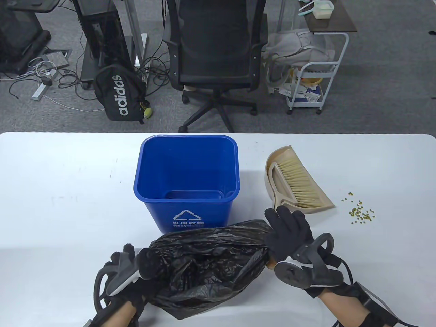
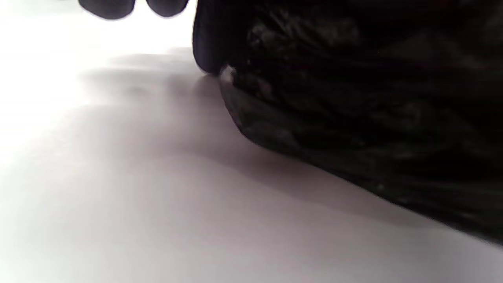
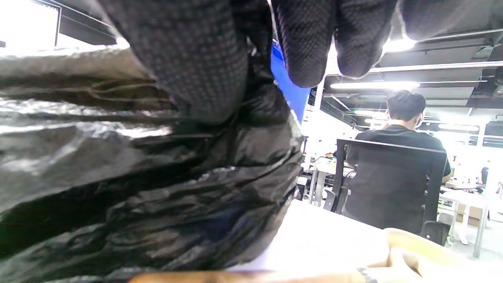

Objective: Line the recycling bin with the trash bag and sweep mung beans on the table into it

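White table (image 1: 68, 177), office floor w/ chair and backpack beyond: bag not yet in bin.

Blue recycling bin (image 1: 186, 177) at centre, unlined; black trash bag (image 1: 207, 265) crumpled at 6 o'clock of bin, just in front, held between both hands. Left hand (image 1: 133, 272) at bag's 9 o'clock edge, fingers hidden in the plastic, so cannot tell grip. Right hand (image 1: 289, 235) at bag's 3 o'clock, thumb and fingers clamped on film. Dustpan w/ brush (image 1: 296, 180) at 3 o'clock of bin; mung beans (image 1: 361, 213) further out, approx 4 o'clock. Bag likely light, limp, slippery; best pinched at mouth hem, spread wide, pulled over rim.
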Available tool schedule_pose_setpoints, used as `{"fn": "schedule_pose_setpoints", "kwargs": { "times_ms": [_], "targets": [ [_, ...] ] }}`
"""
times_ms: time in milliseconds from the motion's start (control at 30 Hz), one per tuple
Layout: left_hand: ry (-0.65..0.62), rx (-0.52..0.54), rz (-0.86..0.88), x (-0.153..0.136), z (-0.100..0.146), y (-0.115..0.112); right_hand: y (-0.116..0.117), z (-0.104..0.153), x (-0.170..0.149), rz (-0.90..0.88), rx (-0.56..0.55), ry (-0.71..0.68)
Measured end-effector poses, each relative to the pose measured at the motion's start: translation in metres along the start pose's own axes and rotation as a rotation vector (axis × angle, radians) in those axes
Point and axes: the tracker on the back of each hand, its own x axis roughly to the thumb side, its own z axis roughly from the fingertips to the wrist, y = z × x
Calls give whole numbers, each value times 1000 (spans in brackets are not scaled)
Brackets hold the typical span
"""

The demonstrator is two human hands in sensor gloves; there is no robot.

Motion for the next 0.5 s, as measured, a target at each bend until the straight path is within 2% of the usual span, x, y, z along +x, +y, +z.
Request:
{"fn": "schedule_pose_setpoints", "kwargs": {
  "times_ms": [67, 167, 233, 500],
  "targets": [
    [-3, 67, -28, 4, -2, 2, 0, 1, -2, 0, 1, 5],
    [-8, 71, -26, 7, -3, 7, 0, 3, -5, -3, 11, 17],
    [-26, 112, 7, 9, 0, 13, -2, 6, -8, -3, 13, 28],
    [-154, 398, 172, 17, 36, 46, -8, 36, -38, -49, -10, 116]
  ]
}}
